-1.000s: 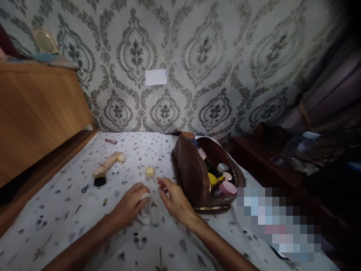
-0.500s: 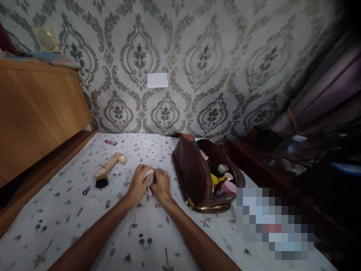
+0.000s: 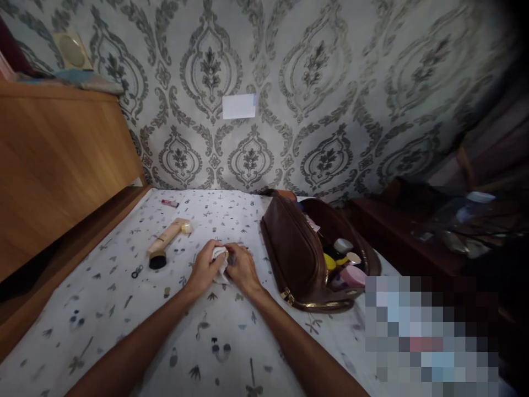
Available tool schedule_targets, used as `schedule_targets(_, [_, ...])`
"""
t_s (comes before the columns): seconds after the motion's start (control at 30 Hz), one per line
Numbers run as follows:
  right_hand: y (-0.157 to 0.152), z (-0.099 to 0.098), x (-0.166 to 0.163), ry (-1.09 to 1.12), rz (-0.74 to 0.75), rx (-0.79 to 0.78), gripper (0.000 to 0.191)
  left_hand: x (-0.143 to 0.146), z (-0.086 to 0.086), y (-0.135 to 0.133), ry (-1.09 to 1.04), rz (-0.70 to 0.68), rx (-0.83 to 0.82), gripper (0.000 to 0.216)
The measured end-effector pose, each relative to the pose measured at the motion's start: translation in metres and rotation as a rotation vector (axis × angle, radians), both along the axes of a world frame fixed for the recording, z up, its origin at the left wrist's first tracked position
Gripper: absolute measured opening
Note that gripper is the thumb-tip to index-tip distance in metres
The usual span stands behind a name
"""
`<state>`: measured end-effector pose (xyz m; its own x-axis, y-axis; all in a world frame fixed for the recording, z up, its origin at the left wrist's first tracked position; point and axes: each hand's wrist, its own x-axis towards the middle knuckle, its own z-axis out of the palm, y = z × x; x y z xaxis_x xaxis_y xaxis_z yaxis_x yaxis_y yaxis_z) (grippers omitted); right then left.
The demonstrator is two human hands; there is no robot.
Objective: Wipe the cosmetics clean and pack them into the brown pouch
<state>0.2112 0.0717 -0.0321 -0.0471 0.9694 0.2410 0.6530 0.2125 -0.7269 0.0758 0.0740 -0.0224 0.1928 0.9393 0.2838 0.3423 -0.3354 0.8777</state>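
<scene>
My left hand [image 3: 204,268] and my right hand [image 3: 243,268] meet on the patterned white sheet [image 3: 124,320]. The left hand's fingers are closed on a crumpled white tissue [image 3: 220,263]. My right hand is curled against the tissue from the right, and what it holds is hidden. The small pale-yellow jar that stood here before is not visible under the hands. An open brown pouch [image 3: 294,251] lies just right of my right hand, with a pink jar [image 3: 354,275], a yellow item [image 3: 329,261] and white caps inside.
A beige tube with a black cap [image 3: 166,244] lies left of the hands, a small black ring [image 3: 137,271] near it, and a small pink stick [image 3: 170,203] farther back. A wooden panel [image 3: 61,165] rises on the left. A dark cluttered side table [image 3: 417,231] stands at right.
Both hands moved forward with the tissue and closed together over the spot where the small yellow jar stood. The jar is now out of sight.
</scene>
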Motion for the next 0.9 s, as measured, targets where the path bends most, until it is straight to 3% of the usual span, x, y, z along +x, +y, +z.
schedule_targets(0.33, [-0.001, -0.008, 0.0, 0.21, 0.109, 0.01, 0.025, -0.013, -0.008, 0.016, -0.121, 0.07, -0.096, 0.018])
schedule_targets(0.6, [0.005, -0.018, 0.0, 0.661, 0.122, -0.007, 0.029, -0.008, -0.004, 0.007, -0.113, -0.015, -0.093, 0.027])
schedule_targets(0.8, [0.01, -0.022, 0.003, 0.779, 0.098, 0.001, 0.027, -0.003, 0.0, -0.002, 0.012, -0.086, -0.014, 0.022])
schedule_targets(0.9, [0.009, -0.02, 0.007, 0.831, 0.13, -0.035, 0.035, -0.003, 0.001, -0.002, -0.1, -0.103, -0.062, 0.026])
